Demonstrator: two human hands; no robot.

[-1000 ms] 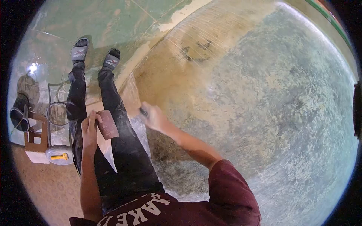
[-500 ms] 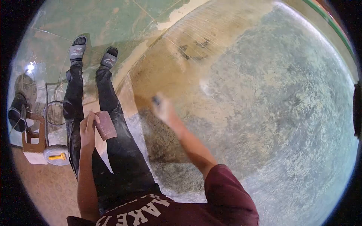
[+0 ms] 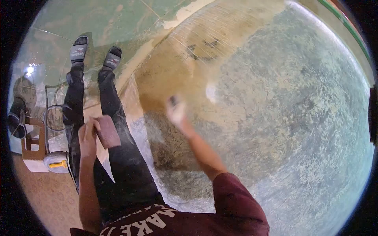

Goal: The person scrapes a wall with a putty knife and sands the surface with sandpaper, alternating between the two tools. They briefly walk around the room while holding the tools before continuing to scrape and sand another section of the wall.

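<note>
A curved, reddish-brown sheet of sandpaper [image 3: 108, 131] is pinched between the thumb and fingers of my left hand [image 3: 89, 133], held over my dark trousers. My right hand [image 3: 177, 114] is smeared by motion against the plastered surface [image 3: 260, 102], which is tan at the upper left and mottled grey-green elsewhere. Something small and dark [image 3: 173, 101] shows at the right fingertips, too blurred to name. The palm side of that hand is hidden.
My feet in grey slide sandals [image 3: 78, 51] rest on green tiled floor [image 3: 106, 19]. At the left stand a brown box-like frame [image 3: 36, 139], a wire-framed object [image 3: 55, 118] and a round container with a yellow-handled tool [image 3: 58, 164] on it.
My right hand has shifted slightly right and down across the surface, with the dark thing still at its fingers. My left hand has moved slightly left, and the sandpaper is tilted differently.
</note>
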